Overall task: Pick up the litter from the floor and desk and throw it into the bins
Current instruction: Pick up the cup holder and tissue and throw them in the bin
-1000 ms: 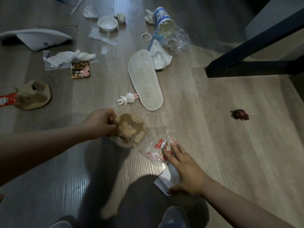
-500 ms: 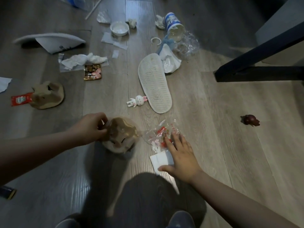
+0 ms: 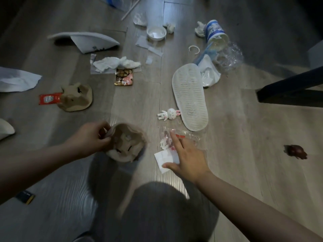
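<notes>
Your left grip (image 3: 90, 138) is clenched on the edge of a brown cardboard tray (image 3: 127, 144), which sits just to its right and looks lifted off the floor (image 3: 236, 137). Your right grip (image 3: 187, 154) is spread flat and holds nothing. It's the nearer one for the clear wrapper (image 3: 187, 136), which lies under and just past its fingertips, long side crosswise to them. A white paper slip (image 3: 163, 157) sits by the thumb. Can't tell if the fingers actually touch the wrapper, since the palm covers part of both. The tray's blurry, and no bin is in frame.
</notes>
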Demonstrator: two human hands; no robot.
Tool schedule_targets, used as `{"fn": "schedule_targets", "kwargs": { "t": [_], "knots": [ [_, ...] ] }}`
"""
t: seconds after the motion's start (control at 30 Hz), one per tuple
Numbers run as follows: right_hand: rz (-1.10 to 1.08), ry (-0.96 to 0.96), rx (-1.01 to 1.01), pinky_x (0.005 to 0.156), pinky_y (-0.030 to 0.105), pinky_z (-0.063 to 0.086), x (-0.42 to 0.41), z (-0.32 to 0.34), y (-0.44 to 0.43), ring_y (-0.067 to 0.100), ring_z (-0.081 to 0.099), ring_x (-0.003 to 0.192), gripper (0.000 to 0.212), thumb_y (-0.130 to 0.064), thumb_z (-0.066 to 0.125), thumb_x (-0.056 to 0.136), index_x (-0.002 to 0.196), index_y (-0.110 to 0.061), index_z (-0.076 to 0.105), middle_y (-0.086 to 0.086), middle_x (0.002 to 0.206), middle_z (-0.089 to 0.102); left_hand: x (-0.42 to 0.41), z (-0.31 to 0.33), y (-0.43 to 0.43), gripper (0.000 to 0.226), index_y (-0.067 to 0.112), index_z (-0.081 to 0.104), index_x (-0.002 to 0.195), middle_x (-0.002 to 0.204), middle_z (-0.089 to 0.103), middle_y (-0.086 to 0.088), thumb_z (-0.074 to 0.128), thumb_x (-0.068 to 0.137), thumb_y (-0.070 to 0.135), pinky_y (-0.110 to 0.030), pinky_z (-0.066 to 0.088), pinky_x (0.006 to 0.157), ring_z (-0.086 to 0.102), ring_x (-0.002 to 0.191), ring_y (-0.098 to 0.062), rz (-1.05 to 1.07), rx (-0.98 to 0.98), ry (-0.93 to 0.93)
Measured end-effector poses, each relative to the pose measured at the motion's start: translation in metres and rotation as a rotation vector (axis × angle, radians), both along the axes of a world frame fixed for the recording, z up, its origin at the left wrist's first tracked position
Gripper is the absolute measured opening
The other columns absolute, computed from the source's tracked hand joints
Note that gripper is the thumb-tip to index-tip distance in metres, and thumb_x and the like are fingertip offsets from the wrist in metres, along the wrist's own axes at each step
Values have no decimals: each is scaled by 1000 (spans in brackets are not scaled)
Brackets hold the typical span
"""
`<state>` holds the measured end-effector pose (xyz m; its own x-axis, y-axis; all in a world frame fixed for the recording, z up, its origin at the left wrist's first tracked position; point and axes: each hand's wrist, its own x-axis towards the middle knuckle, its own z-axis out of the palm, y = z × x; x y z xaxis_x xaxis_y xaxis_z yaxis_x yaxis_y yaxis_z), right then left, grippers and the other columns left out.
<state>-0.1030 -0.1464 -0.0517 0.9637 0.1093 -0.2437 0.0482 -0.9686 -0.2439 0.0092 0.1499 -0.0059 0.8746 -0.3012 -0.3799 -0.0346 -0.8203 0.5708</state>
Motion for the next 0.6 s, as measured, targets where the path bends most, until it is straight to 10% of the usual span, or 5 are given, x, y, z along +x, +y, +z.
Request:
{"fn": "schedule_targets", "kwargs": {
  "t": [0.13,0.37,0.6],
  "knots": [
    [80,-109,-166,92,35,40,13,3,0,21,46,112,87,-82,50,69,133,-23,51,2,126,46,1,-3,3,14,17,59,85,69,64,1,71,80,11,-26,47,52,64,59,-12,-12,8,-25],
    [188,-94,-127,117,56,-4,37,-4,0,33,-23,144,122,-84,50,66,153,-22,-8,13,157,-24,4,-5,9,16,22,59,84,69,64,5,72,80,16,-29,50,55,63,62,-10,-62,19,-47],
    [345,31,-170,115,58,-9,91,-9,2,38,-34,138,129,-90,52,55,152,-33,-10,9,157,-26,6,-7,11,15,21,60,86,72,63,4,73,79,17,-31,51,58,62,65,-11,-73,15,-53]
  ]
}}
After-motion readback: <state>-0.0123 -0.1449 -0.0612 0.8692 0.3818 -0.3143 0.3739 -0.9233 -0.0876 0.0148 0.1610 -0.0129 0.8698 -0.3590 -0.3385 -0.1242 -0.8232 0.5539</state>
